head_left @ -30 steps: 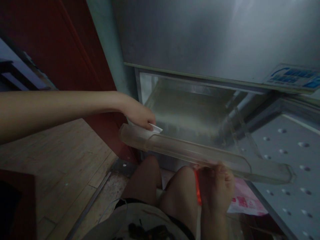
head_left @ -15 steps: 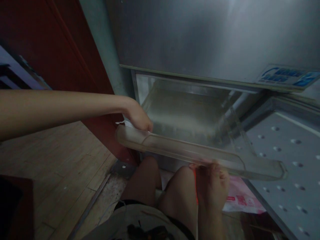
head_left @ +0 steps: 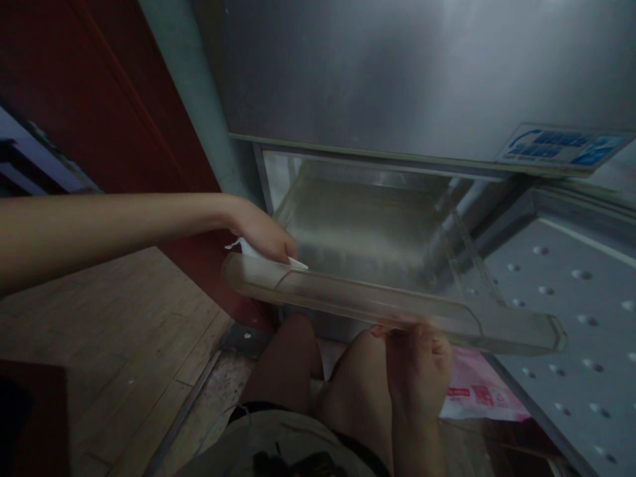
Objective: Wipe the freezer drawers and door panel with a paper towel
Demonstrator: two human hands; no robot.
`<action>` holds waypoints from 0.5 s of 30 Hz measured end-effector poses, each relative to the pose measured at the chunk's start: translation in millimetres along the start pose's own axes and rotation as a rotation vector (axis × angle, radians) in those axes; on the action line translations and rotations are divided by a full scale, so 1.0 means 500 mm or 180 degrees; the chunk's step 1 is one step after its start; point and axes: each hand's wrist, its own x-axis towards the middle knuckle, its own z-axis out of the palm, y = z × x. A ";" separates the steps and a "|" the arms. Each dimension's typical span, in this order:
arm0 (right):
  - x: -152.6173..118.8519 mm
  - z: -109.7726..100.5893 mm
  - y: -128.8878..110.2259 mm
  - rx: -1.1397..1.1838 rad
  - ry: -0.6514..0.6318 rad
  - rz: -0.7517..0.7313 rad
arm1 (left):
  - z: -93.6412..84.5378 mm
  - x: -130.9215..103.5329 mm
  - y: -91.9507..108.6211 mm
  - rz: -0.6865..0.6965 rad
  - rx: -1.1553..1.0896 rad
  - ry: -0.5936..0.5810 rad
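Note:
A clear plastic drawer [head_left: 368, 297] is partly pulled out of a metal fridge compartment, and its inside looks bare. My left hand [head_left: 265, 233] is closed on a white cloth or tissue [head_left: 256, 254] at the left end of the drawer's front rim. The white piece sticks out on both sides of that hand. Under the front panel, right of its middle, my right hand [head_left: 420, 361] curls its fingers against the lower edge and holds it.
An open fridge door [head_left: 561, 291] with a dimpled inner panel stands at the right. Above the drawer is a closed metal door [head_left: 348, 73] with a blue sticker [head_left: 561, 144]. A pink bag [head_left: 481, 387] lies below right. A dark red door frame [head_left: 149, 126] borders the left.
My left hand has shifted slightly left along the rim, and more of the white cloth or tissue shows in front of it. My right hand keeps its hold on the drawer.

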 end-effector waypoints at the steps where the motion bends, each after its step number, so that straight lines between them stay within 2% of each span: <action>1: 0.000 0.000 0.000 0.0001 -0.0009 -0.0004 | -0.002 -0.002 0.003 -0.0119 0.0051 -0.0301; 2: 0.000 0.000 0.000 0.0002 -0.0009 -0.0005 | -0.004 -0.005 0.008 -0.0200 0.0085 -0.0427; 3: -0.001 -0.001 0.001 0.0010 -0.0004 -0.0002 | -0.006 -0.009 0.015 -0.0234 0.0110 -0.0374; 6: -0.002 -0.001 0.003 0.0032 0.0000 0.0062 | -0.014 -0.021 0.042 -0.0242 0.0541 -0.0126; 8: -0.002 -0.002 0.004 0.0069 0.0003 0.0092 | -0.020 -0.026 0.066 -0.0075 0.0922 0.0097; 12: -0.005 -0.007 0.005 0.0143 -0.0029 0.0211 | -0.022 -0.013 0.129 0.0714 0.1629 0.0660; 15: -0.007 -0.014 0.007 0.0080 -0.0067 0.0399 | 0.007 0.020 0.195 0.1378 0.2193 0.0966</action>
